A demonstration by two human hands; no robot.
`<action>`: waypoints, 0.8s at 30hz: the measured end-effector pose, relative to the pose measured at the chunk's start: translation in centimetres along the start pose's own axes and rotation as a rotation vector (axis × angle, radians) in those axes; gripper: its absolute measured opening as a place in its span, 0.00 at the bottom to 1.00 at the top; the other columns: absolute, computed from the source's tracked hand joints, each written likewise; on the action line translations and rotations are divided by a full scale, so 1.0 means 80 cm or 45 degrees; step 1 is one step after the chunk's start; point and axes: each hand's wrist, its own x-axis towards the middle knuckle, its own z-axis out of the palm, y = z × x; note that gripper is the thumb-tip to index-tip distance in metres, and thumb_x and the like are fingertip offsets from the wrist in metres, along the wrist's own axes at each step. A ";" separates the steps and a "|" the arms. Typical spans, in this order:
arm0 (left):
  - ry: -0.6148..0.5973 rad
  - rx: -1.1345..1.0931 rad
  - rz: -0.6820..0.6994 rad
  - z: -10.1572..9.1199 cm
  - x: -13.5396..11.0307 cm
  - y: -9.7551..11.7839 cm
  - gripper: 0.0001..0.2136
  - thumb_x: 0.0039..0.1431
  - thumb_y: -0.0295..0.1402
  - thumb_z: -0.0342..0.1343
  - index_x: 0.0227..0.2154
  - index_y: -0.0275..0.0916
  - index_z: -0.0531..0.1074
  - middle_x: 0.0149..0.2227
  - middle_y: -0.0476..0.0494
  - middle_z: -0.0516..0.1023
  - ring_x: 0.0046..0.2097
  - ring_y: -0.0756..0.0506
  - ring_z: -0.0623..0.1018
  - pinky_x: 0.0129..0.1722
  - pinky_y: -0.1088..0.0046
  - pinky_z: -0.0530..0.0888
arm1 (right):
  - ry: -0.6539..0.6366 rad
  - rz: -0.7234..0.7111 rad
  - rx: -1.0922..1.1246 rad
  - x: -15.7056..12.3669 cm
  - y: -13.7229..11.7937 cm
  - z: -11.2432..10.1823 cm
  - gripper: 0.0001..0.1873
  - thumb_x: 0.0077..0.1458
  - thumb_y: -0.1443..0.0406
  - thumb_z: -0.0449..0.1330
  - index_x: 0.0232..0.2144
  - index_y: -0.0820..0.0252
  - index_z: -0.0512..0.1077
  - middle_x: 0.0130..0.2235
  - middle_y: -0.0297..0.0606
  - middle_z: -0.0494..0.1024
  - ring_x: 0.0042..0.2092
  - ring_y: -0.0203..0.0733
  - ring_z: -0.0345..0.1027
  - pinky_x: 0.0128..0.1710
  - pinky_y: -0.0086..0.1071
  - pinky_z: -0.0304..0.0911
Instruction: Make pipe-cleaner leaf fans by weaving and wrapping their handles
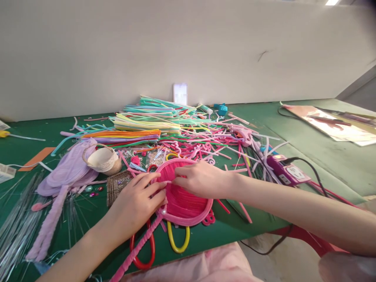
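A round fan made of pink chenille stems (188, 205) lies near the table's front edge, its wrapped handle slanting down to the left. My left hand (139, 199) grips the fan's left rim, fingers curled over it, beside a small white pearl bead (163, 211). Over the fan's upper middle, my right hand (195, 178) is closed in a pinch on a light pink chenille stem (168, 182) that runs between both hands. Its pinching fingertips are partly hidden. Scissors with red handles (152, 244) and a yellow-handled pair (179, 250) lie partly under the fan.
Bundles of coloured chenille stems (147, 125) cover the table behind. At left are a lilac fan-shaped piece (69, 168), a small basket (104, 159) and thin wires (23, 219). A purple power box (286, 170) with cables sits right. A phone (180, 94) leans on the wall.
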 end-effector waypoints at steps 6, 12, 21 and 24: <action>-0.039 0.007 0.019 0.000 0.003 -0.002 0.08 0.65 0.29 0.52 0.40 0.37 0.77 0.45 0.42 0.81 0.53 0.36 0.74 0.52 0.54 0.72 | -0.063 0.009 0.104 -0.006 0.007 -0.006 0.18 0.62 0.75 0.50 0.50 0.60 0.73 0.43 0.42 0.75 0.34 0.37 0.67 0.21 0.31 0.44; 0.009 0.160 -0.212 0.011 0.012 0.034 0.18 0.67 0.36 0.48 0.50 0.27 0.75 0.39 0.32 0.80 0.48 0.34 0.76 0.48 0.52 0.74 | -0.095 0.019 0.188 -0.003 0.014 -0.013 0.22 0.58 0.77 0.52 0.51 0.58 0.74 0.45 0.42 0.75 0.33 0.36 0.68 0.21 0.30 0.42; -0.084 0.295 -0.387 0.019 0.017 0.073 0.33 0.64 0.54 0.44 0.52 0.26 0.74 0.48 0.26 0.79 0.53 0.30 0.74 0.51 0.49 0.72 | -0.064 0.173 0.792 -0.007 0.052 -0.011 0.10 0.60 0.71 0.57 0.40 0.62 0.78 0.39 0.39 0.82 0.39 0.38 0.73 0.39 0.30 0.63; -0.078 0.293 -0.343 0.018 0.017 0.067 0.34 0.62 0.56 0.44 0.52 0.27 0.75 0.47 0.26 0.79 0.53 0.29 0.74 0.52 0.48 0.71 | -0.139 0.300 0.792 0.000 0.056 -0.019 0.08 0.58 0.66 0.60 0.38 0.64 0.78 0.37 0.39 0.81 0.35 0.38 0.72 0.35 0.29 0.62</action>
